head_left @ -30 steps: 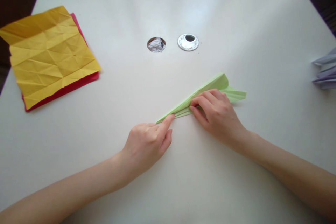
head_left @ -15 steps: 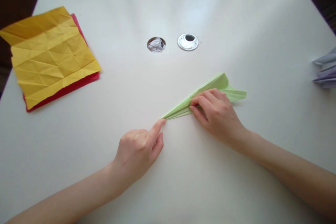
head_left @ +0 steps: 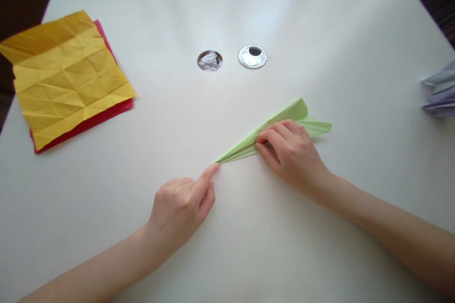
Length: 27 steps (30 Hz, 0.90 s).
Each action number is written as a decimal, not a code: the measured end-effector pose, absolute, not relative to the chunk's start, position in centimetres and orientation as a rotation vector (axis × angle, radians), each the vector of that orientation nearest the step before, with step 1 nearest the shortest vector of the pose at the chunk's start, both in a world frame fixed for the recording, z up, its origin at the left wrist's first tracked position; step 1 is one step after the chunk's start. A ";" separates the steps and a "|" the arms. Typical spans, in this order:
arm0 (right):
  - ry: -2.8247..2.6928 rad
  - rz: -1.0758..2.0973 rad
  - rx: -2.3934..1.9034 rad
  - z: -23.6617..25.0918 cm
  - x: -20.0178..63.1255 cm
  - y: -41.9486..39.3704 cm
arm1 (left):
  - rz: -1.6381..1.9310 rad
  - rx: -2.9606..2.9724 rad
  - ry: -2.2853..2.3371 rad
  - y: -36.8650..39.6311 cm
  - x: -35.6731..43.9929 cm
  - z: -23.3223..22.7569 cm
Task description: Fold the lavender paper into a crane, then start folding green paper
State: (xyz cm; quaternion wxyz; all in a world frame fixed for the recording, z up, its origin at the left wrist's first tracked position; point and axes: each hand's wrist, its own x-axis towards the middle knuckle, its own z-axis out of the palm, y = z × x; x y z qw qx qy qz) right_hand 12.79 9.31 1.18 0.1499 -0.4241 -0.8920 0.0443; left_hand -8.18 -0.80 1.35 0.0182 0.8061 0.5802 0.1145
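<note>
A light green folded paper [head_left: 280,120] lies slantwise on the white table, narrow at its near left tip and fanned into pleats at its far right end. My right hand [head_left: 295,154] pinches its lower edge near the middle, thumb against fingers, and covers part of the folds. At the pointed tip, my left hand [head_left: 181,208] touches the paper with an outstretched index finger. The thumb of that hand stands apart from the index finger, and its other fingers are curled under, mostly hidden.
A creased yellow paper sheet [head_left: 71,71] lies over a red sheet [head_left: 88,125] at the left. Beyond the green paper are a table hole with crumpled paper [head_left: 210,61] in it and a silver ring [head_left: 252,58]. Folded pale purple paper [head_left: 441,92] sits at the right edge.
My left index finger has moved slightly left and nearer, still at the paper's tip. The right hand keeps its pinch. The whole view has shifted a little.
</note>
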 end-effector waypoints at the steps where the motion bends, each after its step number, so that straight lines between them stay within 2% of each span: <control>1: -2.562 0.130 -1.217 1.2 12.8 9.3 | 0.357 2.509 1.803 -0.8 -8.2 1.4; 9: -2.540 0.156 -1.230 1.1 12.7 9.2 | 0.396 2.641 1.761 -0.5 -8.3 1.9; 16: -2.548 0.156 -1.228 1.1 12.8 9.2 | 0.525 2.863 1.404 3.2 -6.5 2.1; 27: -2.531 0.194 -1.219 1.2 12.9 9.3 | 0.528 2.748 1.319 4.8 -5.6 0.2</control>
